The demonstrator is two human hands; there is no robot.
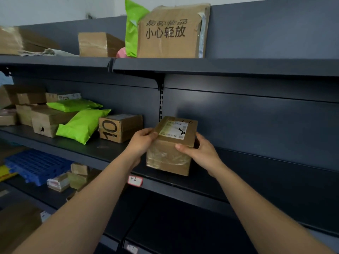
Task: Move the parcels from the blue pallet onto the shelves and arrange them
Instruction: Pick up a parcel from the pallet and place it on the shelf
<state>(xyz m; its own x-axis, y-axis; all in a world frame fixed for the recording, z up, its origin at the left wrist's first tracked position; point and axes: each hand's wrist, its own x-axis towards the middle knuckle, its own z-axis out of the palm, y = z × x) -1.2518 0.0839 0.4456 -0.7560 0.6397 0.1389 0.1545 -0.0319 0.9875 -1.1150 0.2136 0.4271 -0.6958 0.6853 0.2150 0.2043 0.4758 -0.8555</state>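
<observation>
Two hands grasp the brown taped cardboard box (172, 149), which sits between their fingers: the left hand (142, 142) curls round its left side, the right hand (200, 153) round its right.

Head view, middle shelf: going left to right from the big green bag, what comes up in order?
In order: large green mailer bag → cardboard box marked 10 → left hand → labelled parcel, gripped by both hands → right hand.

Probably a parcel storeroom: dark grey metal shelves (238, 67) hold brown cardboard boxes (120, 128) and green plastic mailer bags (82, 125), with a red-edged white slot tag (135, 181).
</observation>
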